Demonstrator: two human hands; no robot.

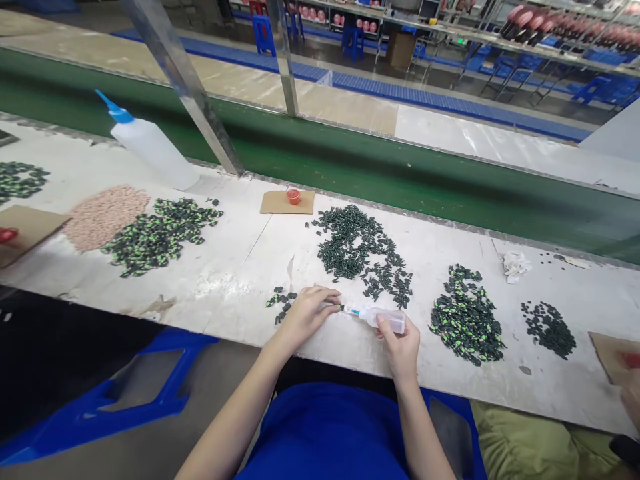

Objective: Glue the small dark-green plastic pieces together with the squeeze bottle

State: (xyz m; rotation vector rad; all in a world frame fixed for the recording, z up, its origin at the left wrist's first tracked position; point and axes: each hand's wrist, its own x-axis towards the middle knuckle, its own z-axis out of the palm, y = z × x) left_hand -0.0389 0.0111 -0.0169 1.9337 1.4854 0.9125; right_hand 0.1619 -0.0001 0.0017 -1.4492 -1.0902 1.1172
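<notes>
From the head view, my left hand (306, 313) rests on the near edge of the white table (235, 267), fingers closed in a pinch around one small dark piece (341, 307) with a green end. My right hand (400, 343) is wrapped around a small clear squeeze bottle (383, 319), lying almost level, its blue nozzle (353, 311) pointed left and touching, or all but touching, that piece. So the step in hand, as I judge it, is dabbing something from the nozzle onto the piece's tip. The next move calls for a gentle squeeze and a steady pinch — too much pressure would likely flood so small a part.

Just left of my left hand lies a little cluster of pieces (280, 301), green-marked like the one I hold. Farther off, a big dark heap (357, 250) spreads ahead of me; to the right sit a green-tipped pile (467, 325) and a smaller dark pile (549, 327). Far left are a pink heap (105, 215), another green-marked pile (160, 235) and a large white bottle with a blue spout (150, 148). A small red cup (293, 195) stands on a card at the far edge.

Hard to make out — whether the nozzle truly meets the piece, and what is in the bottle. At the right edge another person's hand (631, 390) is cut off by the frame; something red at the left edge is too.
</notes>
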